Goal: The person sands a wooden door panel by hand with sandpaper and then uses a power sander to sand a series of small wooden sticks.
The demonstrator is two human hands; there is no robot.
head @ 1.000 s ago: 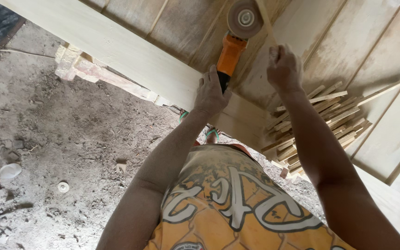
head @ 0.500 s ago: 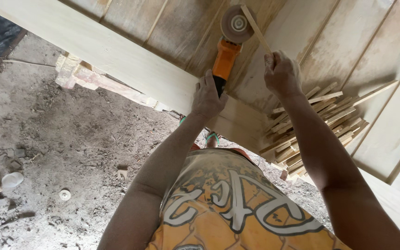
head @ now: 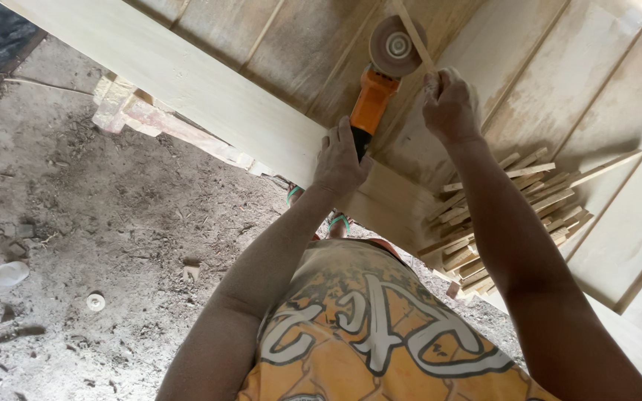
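Left hand (head: 339, 160) fingers grip one orange grinder (head: 373, 100); right hand (head: 451, 104) fingers pinch one thin wooden strip (head: 412, 36)

A person's left hand (head: 340, 160) grips the rear of an angle grinder (head: 373, 100) lying on a large wooden panel (head: 261, 44), its sanding disc (head: 397, 46) at the far end. Just right of the tool, the right hand (head: 451, 104) pinches a thin wooden strip (head: 410, 30) that runs across the disc's right edge. A pile of wooden slats (head: 507, 200) rests on the panel to the right of the right forearm. Left of the panel lies the dirt floor (head: 113, 223), with a small round cap (head: 95, 301) near the bottom left.
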